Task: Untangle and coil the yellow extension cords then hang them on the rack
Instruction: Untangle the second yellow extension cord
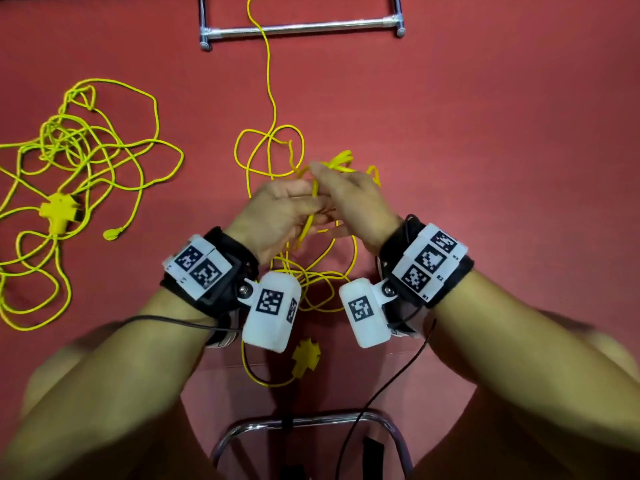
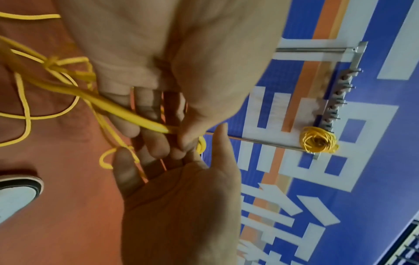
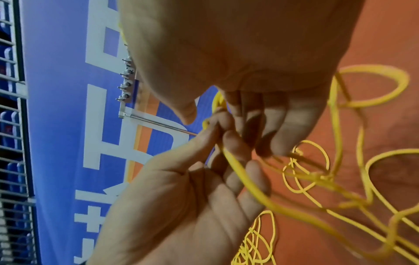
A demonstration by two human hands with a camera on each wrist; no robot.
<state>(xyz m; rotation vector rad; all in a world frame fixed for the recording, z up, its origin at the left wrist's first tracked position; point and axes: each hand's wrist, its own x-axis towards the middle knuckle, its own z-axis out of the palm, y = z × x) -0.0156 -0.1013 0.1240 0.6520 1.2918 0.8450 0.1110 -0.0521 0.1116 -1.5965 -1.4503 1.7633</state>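
Item: thin yellow extension cord, tangled (image 1: 270,157), on red floor (image 1: 485,133); I take its knot as landmark.

Writing: large white block characters on a blue and orange wall banner (image 2: 374,125); I cannot read them. Black-and-white square coded tags on white wrist mounts (image 1: 429,261), no legible text.

Left hand (image 1: 277,216): raised at the knot, thumb and fingers pinching a strand.

Right hand (image 1: 353,202): against the left at the knot, fingers curled, thumb pinching the same bundle.

Second tangled yellow cord with cross-shaped socket block (image 1: 59,209): well left of the knot.

Another yellow cross block (image 1: 306,356): nearer me than the knot.

Chrome tube rack base (image 1: 301,29): beyond the knot.

Left wrist view only: coiled yellow cord hung on the metal peg rack (image 2: 317,139).
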